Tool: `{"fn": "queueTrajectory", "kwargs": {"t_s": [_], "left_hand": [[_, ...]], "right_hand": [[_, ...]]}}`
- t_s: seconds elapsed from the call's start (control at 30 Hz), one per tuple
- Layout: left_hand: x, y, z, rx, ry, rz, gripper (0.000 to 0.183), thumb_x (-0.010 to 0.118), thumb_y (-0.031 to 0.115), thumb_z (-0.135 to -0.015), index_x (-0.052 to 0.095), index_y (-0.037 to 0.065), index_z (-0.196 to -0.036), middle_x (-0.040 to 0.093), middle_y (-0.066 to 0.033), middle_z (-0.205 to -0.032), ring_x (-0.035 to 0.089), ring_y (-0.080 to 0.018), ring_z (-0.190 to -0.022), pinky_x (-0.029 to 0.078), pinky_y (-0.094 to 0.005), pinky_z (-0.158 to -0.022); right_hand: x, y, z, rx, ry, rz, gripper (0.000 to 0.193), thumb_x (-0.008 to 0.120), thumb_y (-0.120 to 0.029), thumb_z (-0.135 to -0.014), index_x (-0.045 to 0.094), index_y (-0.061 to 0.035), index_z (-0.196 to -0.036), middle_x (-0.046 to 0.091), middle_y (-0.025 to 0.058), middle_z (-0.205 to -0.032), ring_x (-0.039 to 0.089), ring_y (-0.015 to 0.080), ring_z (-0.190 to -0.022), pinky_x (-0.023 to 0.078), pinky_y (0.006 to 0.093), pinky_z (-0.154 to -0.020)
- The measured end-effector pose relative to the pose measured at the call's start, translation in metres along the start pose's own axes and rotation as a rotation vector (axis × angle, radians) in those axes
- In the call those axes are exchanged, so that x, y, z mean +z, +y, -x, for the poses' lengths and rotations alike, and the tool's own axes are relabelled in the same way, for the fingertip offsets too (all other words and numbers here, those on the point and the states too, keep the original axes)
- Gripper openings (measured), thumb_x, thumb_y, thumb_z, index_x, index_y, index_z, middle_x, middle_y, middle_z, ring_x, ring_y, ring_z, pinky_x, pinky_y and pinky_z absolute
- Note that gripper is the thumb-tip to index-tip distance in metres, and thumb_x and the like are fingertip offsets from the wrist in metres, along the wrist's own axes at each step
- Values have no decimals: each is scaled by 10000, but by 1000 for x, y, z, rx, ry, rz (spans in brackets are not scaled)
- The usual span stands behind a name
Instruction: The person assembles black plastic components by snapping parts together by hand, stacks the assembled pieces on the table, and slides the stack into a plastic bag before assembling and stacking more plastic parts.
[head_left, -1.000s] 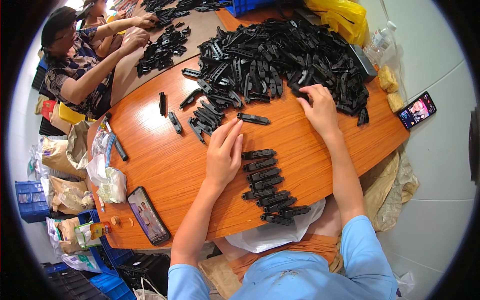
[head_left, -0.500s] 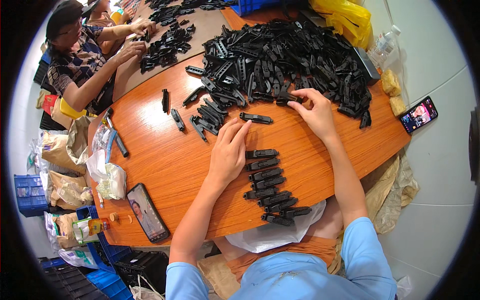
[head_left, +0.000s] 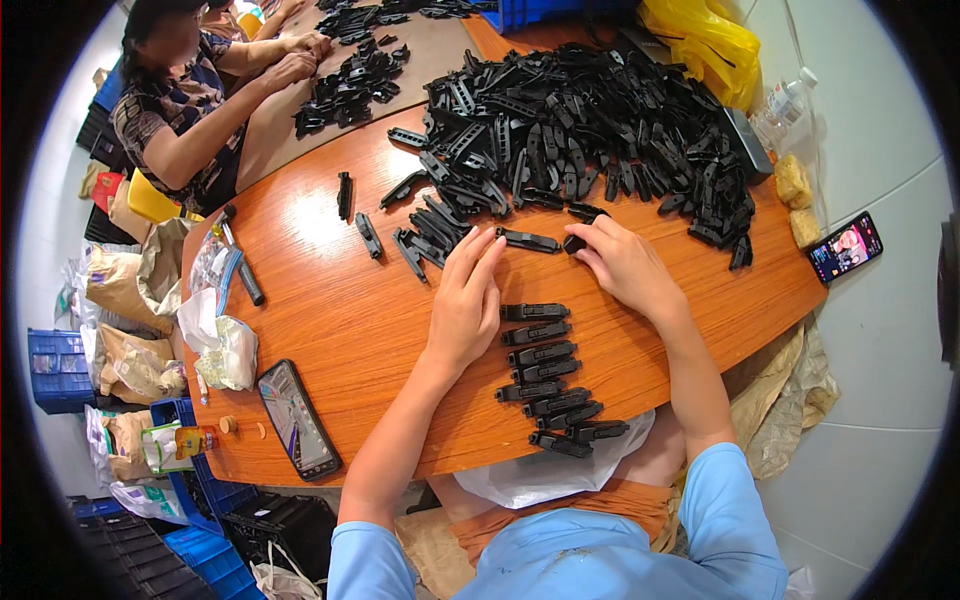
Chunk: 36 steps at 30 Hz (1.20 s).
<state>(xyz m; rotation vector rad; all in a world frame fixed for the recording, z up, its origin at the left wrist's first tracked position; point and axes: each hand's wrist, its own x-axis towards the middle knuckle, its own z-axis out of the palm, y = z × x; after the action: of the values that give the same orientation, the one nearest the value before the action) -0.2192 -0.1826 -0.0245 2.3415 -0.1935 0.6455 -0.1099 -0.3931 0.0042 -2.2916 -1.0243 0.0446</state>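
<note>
A black plastic part (head_left: 573,244), seen nearly end-on, is pinched between the thumb and fingers of my right hand (head_left: 632,268). Just past those fingertips, another black part (head_left: 588,212) lies at the pile's near edge. My left hand (head_left: 466,300) is low over the table with its fingers stretched out. Its fingertips are at the left end of a long black part (head_left: 528,240) lying flat; whether they touch it, I cannot tell. Between my forearms runs a column of several similar black parts (head_left: 540,355), laid roughly side by side down to the table's near edge.
A big heap of black parts (head_left: 590,130) covers the far table, with a few strays (head_left: 368,236) to its left. Phones lie at left (head_left: 298,420) and right (head_left: 845,247). A hammer (head_left: 243,262) rests at the left edge. Co-workers (head_left: 190,110) handle parts at far left.
My right hand has come nearer and slightly left from the pile's edge, carrying a black part. My left hand has barely moved. The view has shifted slightly.
</note>
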Motion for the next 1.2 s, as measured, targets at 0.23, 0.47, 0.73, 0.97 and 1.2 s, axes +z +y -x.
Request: {"fn": "queueTrajectory", "kwargs": {"t_s": [0.23,0.47,0.73,0.97,1.2], "left_hand": [[-1,2,-4,42,54,-18,482,517,-103,-774,551,-13,-1246,514,-184,-1304,442,-365,-1277,382,-426,-1057],[6,3,2,11,92,-25,402,583,-49,-833,569,-14,-1233,556,-153,-1269,514,-332,-1168,457,-391,-955],[3,2,3,-45,112,-124,241,671,14,-810,679,24,-1051,649,-85,-1026,547,-274,-988,488,-351,-820],[7,4,7,-138,137,-17,304,696,43,-799,652,16,-1098,667,-90,-963,575,-266,-900,489,-349,-784],[1,1,0,-2,78,-103,418,681,-21,-782,634,52,-1191,659,-103,-1113,589,-266,-915,510,-342,-798]], "right_hand": [[26,-9,-25,-336,357,39,328,675,-56,-800,595,-48,-1117,630,92,-1042,591,279,-1005,465,383,-845],[35,-9,-24,-411,77,-42,330,663,-65,-810,625,-58,-1137,630,84,-1045,570,265,-1005,443,386,-887],[39,-9,-23,-335,169,-185,396,683,-42,-794,614,-41,-1184,619,89,-985,575,268,-929,488,355,-801],[44,-12,-20,-454,109,-219,348,656,-3,-802,629,-2,-1148,644,112,-1011,583,287,-920,493,358,-816],[44,-5,-25,-485,162,-97,342,602,4,-803,642,-29,-1141,658,114,-1101,598,295,-1052,477,393,-899]]}}
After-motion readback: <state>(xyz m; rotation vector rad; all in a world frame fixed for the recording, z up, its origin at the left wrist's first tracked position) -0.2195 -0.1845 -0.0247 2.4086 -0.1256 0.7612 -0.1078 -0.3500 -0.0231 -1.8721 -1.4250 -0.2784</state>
